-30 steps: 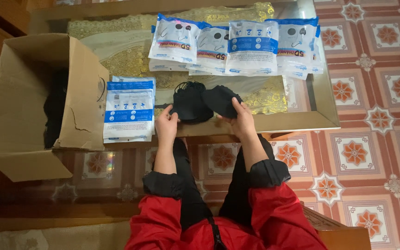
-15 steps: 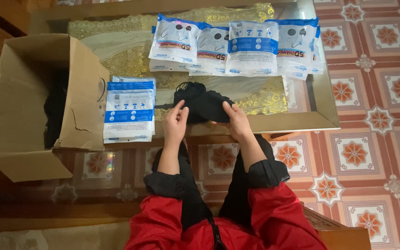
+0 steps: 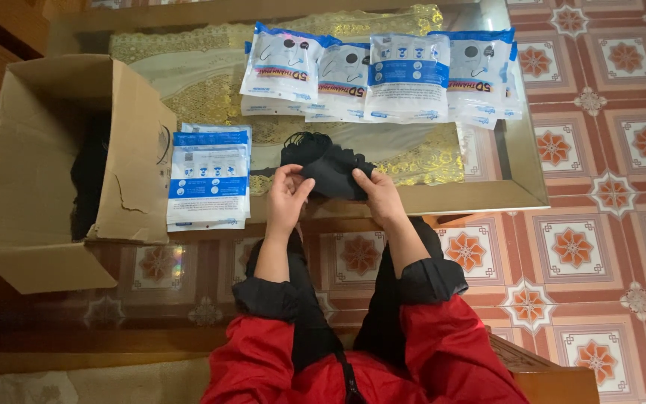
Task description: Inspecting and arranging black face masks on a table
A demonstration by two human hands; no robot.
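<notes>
Black fabric face masks, a small stack, gripped by left hand and right hand at glass table's near edge. Left: open brown cardboard box, blue-white flat pouches. Far right: filled blue-white packets already lined up; held stack not yet bagged.

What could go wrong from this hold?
Both hands, left hand and right hand, pinch a stack of black masks at the glass table's near edge; loose ones could slide off onto the floor. The pouch stack beside the cardboard box also sits at that edge and could get knocked.
</notes>
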